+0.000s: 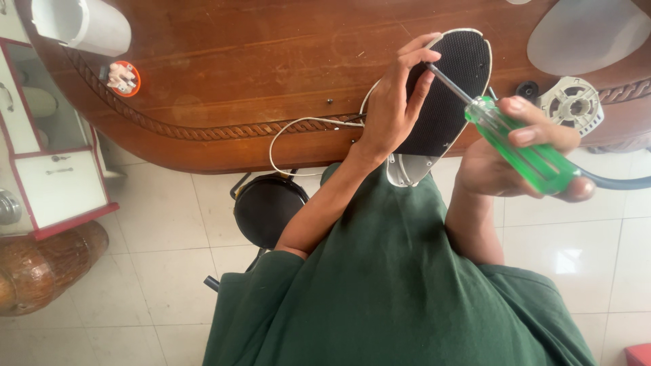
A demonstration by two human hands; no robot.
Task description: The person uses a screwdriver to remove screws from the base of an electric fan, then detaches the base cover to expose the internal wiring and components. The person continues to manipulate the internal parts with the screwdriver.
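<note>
The person, wearing a green shirt (393, 285), is leaning over the near edge of a wooden tabletop (271, 74) and working on a flat, pointed appliance base (447, 88) with a black textured face and a pale rim, which looks like the underside of a clothes iron. The base is lying across the tabletop's near edge, with its narrow silver tip hanging out past the edge over the person's lap and its broad end resting on the wood. The left hand (397, 102) is gripping the base along its left side, with the fingers (424, 47) curling over the rim onto the black face and one fingertip touching the metal shaft of the tool. The right hand (522, 152) is closing its fingers around the translucent green handle of a screwdriver (519, 146), holding it just off the tabletop's near edge, and the shaft is slanting up and left so that its tip is meeting the black face near the left fingers. A thin white cord (291, 135) is looping from the base over the near edge. A round pale vented part (575, 105) is sitting near the right end of the near edge, a white cylinder (81, 24) is lying at the far left corner, and a small orange cap (123, 78) is resting just beside it.
</note>
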